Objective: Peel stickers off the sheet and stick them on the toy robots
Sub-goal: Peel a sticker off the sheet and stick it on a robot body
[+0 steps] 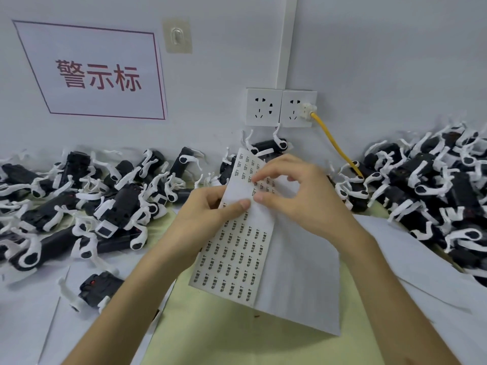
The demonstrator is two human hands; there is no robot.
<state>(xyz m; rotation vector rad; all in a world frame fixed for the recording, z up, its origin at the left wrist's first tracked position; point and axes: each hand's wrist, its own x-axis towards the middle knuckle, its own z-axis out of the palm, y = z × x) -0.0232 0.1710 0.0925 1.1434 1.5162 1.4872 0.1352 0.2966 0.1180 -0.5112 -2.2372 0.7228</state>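
Observation:
I hold a white sticker sheet [232, 255] printed with several rows of small black labels up over the table. My left hand [210, 206] grips its left edge, thumb pressed on a blank white part near the middle. My right hand [295, 188] is at the upper part of the sheet, forefinger and thumb curled at a sticker; whether one is lifted I cannot tell. Black toy robots with white limbs lie heaped on the left [79, 201] and on the right [434, 185]. One single toy robot [97, 288] lies nearest, at the lower left.
A white paper sheet [303, 280] lies under the sticker sheet on the yellow-green table [237, 338]. More white sheets [421, 285] cover the table right and left. On the wall behind are two sockets [280, 106], a yellow cable [334, 143] and a sign [97, 75].

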